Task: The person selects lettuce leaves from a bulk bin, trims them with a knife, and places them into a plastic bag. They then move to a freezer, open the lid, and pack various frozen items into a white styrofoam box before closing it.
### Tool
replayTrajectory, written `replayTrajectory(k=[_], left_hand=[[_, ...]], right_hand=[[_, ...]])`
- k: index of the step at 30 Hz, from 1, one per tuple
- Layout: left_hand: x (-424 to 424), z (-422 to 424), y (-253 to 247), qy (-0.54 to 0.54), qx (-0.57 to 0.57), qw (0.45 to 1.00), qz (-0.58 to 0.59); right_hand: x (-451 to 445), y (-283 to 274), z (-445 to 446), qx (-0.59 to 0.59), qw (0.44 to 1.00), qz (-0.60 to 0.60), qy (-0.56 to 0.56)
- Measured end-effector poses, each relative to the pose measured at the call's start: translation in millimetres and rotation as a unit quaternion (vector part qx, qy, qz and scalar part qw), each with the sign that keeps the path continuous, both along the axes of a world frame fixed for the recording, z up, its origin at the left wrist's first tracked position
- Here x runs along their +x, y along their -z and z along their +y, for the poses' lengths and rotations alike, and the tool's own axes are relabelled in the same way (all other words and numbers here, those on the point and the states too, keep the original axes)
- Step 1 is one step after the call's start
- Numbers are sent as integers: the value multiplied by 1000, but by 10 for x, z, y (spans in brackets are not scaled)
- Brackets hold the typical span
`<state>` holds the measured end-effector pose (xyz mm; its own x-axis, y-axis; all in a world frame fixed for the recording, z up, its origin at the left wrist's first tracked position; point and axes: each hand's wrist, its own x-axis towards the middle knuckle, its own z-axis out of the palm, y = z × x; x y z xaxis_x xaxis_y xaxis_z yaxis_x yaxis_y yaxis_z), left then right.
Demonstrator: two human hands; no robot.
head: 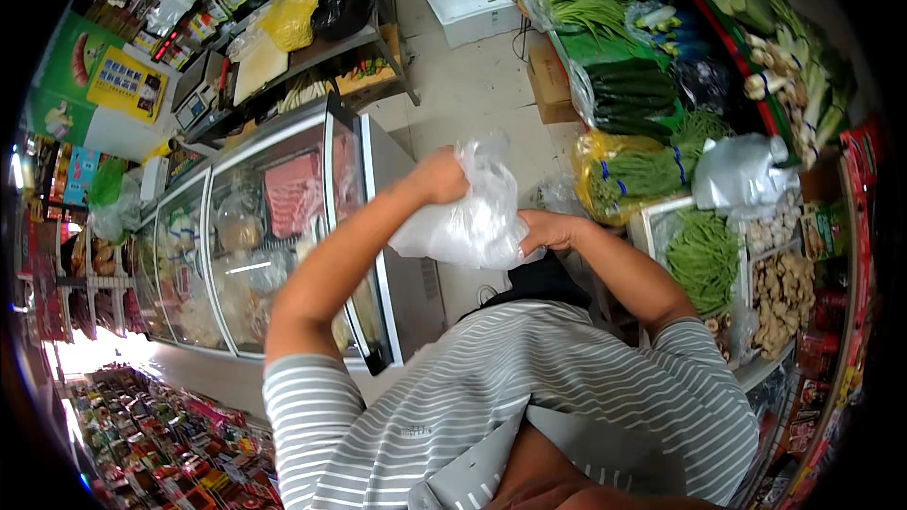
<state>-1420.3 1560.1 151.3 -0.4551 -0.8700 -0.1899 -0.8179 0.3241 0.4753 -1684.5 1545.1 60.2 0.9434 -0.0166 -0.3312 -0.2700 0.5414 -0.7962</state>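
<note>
A translucent white plastic bag (pixel 464 227) hangs in front of my body, crumpled and somewhat spread out. My left hand (pixel 441 176) is closed in a fist on its upper left side. At the bag's lower right edge, my right hand (pixel 551 232) grips the plastic between thumb and fingers. The bag's contents, if any, cannot be made out through the film. Below both hands lies the pale tiled floor (pixel 471 95). A glass display case (pixel 241 255) with packed meat (pixel 294 191) stands left of my left arm.
On the right, a vegetable stand holds cucumbers (pixel 631 95), bundled long beans (pixel 641 173), green beans (pixel 701 251) and ginger (pixel 783 301). A white foam box (pixel 475 7) and a cardboard box (pixel 549 85) sit on the floor ahead. A table with a cutting board (pixel 258 71) is at upper left.
</note>
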Motion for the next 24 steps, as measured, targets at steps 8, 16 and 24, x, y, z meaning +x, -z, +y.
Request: replayTrajectory(k=[8, 16, 24], left_hand=[[1527, -2601, 82, -163, 340, 917, 132], [2666, -5114, 670, -151, 269, 951, 13], [2758, -7297, 1296, -83, 88, 966, -229]], right_hand=[[1408, 319, -2146, 174, 981, -79, 26], [2506, 314, -4603, 49, 997, -16, 51], [2947, 624, -6427, 153, 982, 36, 105]])
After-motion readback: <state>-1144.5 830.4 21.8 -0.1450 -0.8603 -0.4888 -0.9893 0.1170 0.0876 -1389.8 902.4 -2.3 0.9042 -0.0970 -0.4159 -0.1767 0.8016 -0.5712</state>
